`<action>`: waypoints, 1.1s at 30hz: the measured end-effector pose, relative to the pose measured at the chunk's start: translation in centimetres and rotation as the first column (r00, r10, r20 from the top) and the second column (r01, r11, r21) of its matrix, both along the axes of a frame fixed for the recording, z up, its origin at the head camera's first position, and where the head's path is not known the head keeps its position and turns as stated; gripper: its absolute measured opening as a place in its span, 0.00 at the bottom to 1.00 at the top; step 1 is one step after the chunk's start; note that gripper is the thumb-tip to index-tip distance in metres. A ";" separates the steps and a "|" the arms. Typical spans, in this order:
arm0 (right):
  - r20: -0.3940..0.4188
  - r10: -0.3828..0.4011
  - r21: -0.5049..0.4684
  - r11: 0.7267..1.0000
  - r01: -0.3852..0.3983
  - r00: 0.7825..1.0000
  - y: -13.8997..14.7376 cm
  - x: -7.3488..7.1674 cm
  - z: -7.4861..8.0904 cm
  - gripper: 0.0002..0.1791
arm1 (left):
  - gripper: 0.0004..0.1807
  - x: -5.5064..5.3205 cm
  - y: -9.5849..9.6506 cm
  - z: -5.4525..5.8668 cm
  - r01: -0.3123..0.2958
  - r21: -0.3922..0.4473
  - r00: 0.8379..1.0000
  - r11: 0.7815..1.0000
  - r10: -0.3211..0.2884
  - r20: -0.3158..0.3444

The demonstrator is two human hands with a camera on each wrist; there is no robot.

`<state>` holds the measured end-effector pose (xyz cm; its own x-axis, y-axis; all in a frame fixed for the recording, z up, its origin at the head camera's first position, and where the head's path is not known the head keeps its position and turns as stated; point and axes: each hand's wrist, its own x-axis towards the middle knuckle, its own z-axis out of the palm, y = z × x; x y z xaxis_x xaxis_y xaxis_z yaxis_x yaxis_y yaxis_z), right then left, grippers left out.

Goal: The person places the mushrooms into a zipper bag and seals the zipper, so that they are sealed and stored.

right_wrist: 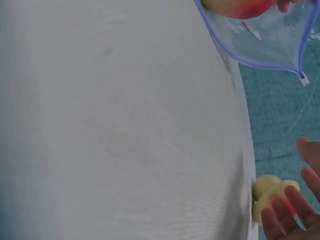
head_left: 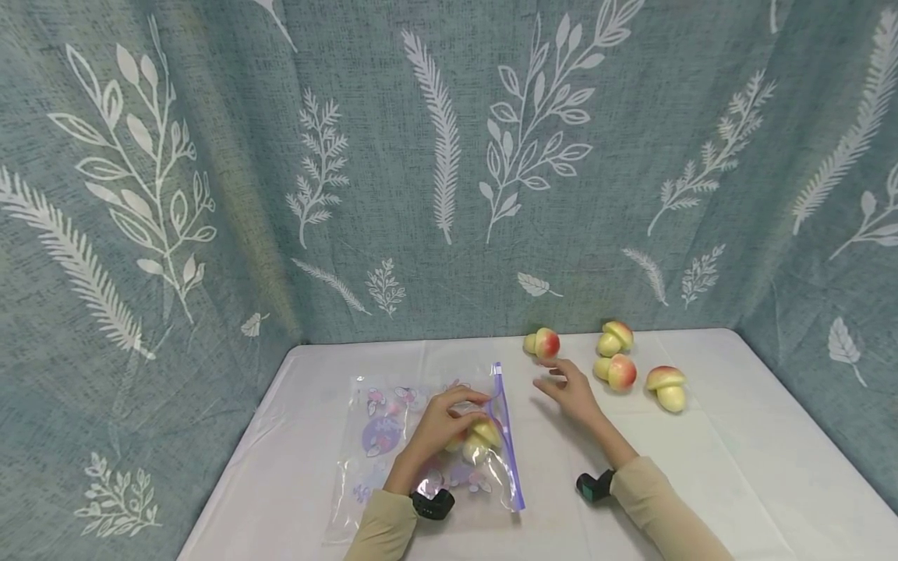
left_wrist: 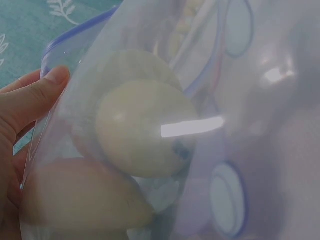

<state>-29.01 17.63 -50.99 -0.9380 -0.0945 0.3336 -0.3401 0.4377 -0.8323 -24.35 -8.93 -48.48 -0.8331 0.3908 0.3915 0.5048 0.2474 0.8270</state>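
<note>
A clear zip bag (head_left: 382, 475) with a purple zip edge and pink and purple prints lies on the white table, its mouth to the right. My left hand (head_left: 443, 425) grips the bag near its mouth; in the left wrist view the thumb (left_wrist: 37, 100) presses the film. Inside the bag are toy mushrooms (head_left: 479, 448), yellow with a red tinge, blurred by the film. My right hand (head_left: 571, 393) is held over the table with fingers spread and nothing in them. Nearest to it is a red-and-yellow toy mushroom (head_left: 543, 344) at the back edge; whether they touch, I cannot tell.
To the right of my right hand lie three more toy mushrooms: one at the back (head_left: 615, 338), one just in front of it (head_left: 617, 372) and one farther right (head_left: 667, 387). A blue-green leaf-patterned curtain (head_left: 449, 195) hangs behind and beside the table (head_left: 631, 467).
</note>
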 end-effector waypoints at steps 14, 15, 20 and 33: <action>0.000 -0.104 0.000 0.995 0.104 0.995 0.0 -1.6 1.1 0.22 | 0.12 -0.4 -0.2 -0.4 0.006 -0.007 1.000 1.000 -0.006 -0.018; -0.005 -0.110 0.011 0.994 0.110 0.994 0.0 -1.7 1.1 0.22 | 0.12 -0.4 -0.2 -0.5 0.008 -0.003 1.000 1.000 -0.008 -0.025; -0.018 -0.139 0.019 0.990 0.139 0.990 0.2 -2.1 1.4 0.22 | 0.12 -0.4 0.0 -0.5 0.011 0.008 1.000 1.000 -0.010 -0.027; -0.026 -0.180 -0.019 0.984 0.179 0.983 0.9 -3.1 1.2 0.23 | 0.11 1.1 0.0 2.0 0.021 -0.008 1.000 1.000 -0.021 0.011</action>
<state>-32.11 18.50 -49.81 -0.9298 0.0803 0.3593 -0.2799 0.4797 -0.8316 -23.28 -8.98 -46.46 -0.8289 0.4115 0.3789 0.5008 0.2440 0.8305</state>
